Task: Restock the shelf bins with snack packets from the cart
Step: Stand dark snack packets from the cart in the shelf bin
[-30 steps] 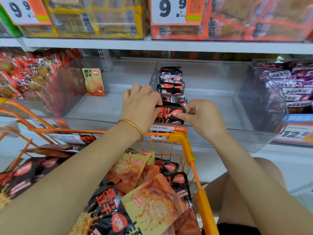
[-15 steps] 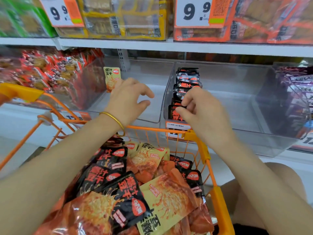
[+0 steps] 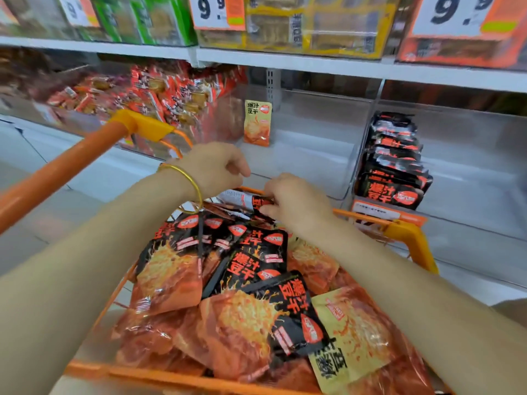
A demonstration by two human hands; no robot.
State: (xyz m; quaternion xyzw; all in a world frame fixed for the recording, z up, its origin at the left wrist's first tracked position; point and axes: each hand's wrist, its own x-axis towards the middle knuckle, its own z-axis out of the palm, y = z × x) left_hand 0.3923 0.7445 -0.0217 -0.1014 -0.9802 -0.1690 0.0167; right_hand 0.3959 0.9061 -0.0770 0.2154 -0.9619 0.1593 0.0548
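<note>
Head view: the right hand (image 3: 293, 203) pinches the edge of a black packet (image 3: 242, 198) lying atop the heap at the far end of the cart (image 3: 407, 232). The left hand (image 3: 216, 169) hovers just beside it with curled fingers, and I cannot tell whether it grips anything. Such a packet looks light, soft and slick, so a sealed edge seems the surest hold.

At the cart (image 3: 410, 232)'s far end, the left hand (image 3: 214, 169) and right hand (image 3: 296, 203) hide their fingertips and half a packet (image 3: 239, 197); tags (image 3: 218, 11) above it are cropped and blurred.

Snack packets (image 3: 256, 280) heap the orange cart (image 3: 410, 235); black ones (image 3: 395, 166) stand in bin (image 3: 470, 178).
</note>
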